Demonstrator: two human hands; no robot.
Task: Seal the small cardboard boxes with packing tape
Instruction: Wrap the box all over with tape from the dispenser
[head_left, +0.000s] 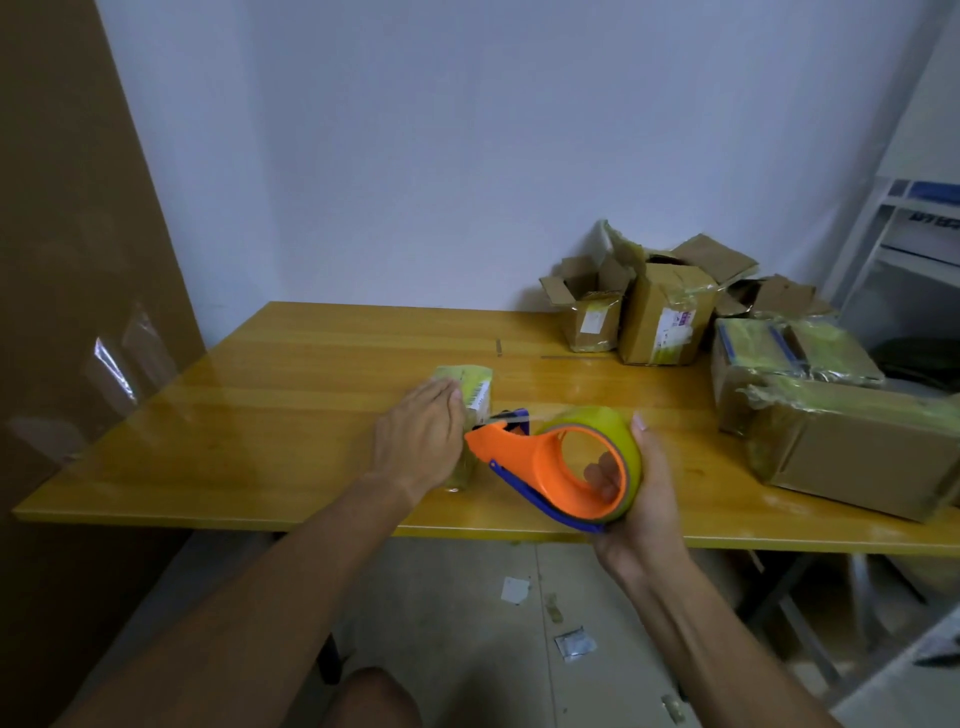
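Small cardboard box (470, 387) sits near-centre on the table (260, 415), already wrapped in yellowish tape. Your left hand (421, 441) presses flat on it, fingers straight; your right hand (636, 499) grips the orange tape dispenser (558, 467) beside it. Open boxes (639, 306) far right look unsealed.

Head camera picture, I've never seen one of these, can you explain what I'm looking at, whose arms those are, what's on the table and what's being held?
There is no machine here. A person wears a camera on the head, so it looks down over their own two arms. The left hand lies flat on a small taped box on the yellow wooden table. The right hand holds an orange tape dispenser, its fingers hooked through the roll of yellowish packing tape. The dispenser's nose is at the box. More cardboard boxes, some open, stand at the right of the table.
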